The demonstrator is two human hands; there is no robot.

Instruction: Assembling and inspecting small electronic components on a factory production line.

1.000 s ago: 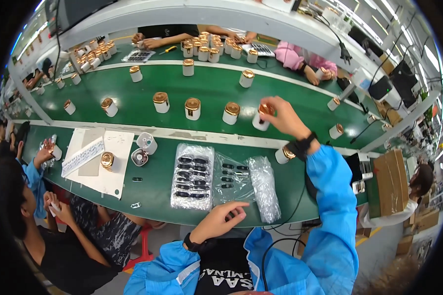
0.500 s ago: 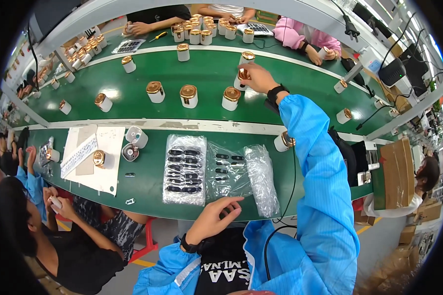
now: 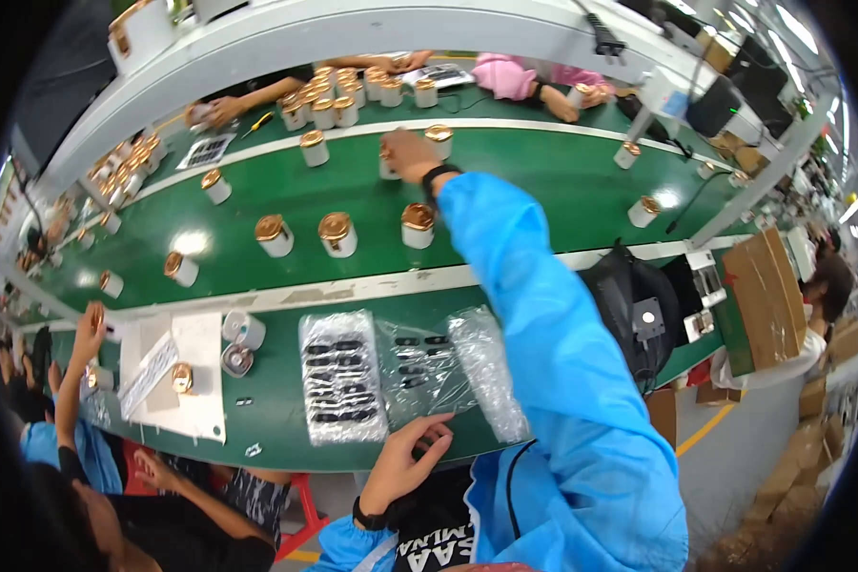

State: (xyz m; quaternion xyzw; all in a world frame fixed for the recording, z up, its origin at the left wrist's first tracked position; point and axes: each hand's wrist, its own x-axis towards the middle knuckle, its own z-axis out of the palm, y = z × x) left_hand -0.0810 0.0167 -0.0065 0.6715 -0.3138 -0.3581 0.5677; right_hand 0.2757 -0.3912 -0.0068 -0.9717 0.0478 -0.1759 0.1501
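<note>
**Grip of right hand [image 3: 410, 154], narrowed around a held canister [image 3: 387, 170]**

Held canister: white body, copper-coloured top mostly hidden by the hand; located over the far half of the green lane [image 3: 582, 205]. Whether it stands on the lane or is raised, cannot tell.

Right arm: blue sleeve [image 3: 553, 315], dark wristband [image 3: 437, 177], reaching across the tabletop [image 3: 276, 367].

Left hand [image 3: 412, 462]: grip loosely curled, thumb and fingers apart, nothing visible within; near the front edge of the tabletop. Contact with the edge, cannot tell.

Neighbouring canister [image 3: 439, 143]: upright, white with copper-coloured top, just right of the held one.

Near-row canisters, same kind, spaced apart along the lane: one [image 3: 418, 229] nearest the sleeve, others further left, including one [image 3: 337, 236] and one [image 3: 275, 237].

Bubble-wrap pack [image 3: 383, 434]: flat on the tabletop, bearing rows of black parts [image 3: 326, 348].

Clear plastic sheet [image 3: 439, 400]: right of the pack, with several more black parts.

Bubble-wrap roll [image 3: 491, 372]: right of the sheet, lying lengthwise.

White board [image 3: 195, 410]: left side of the tabletop, bearing a paper strip [image 3: 151, 378] and one copper-topped canister [image 3: 182, 378].

Cardboard box [image 3: 765, 300]: far right, brown, taped.
</note>
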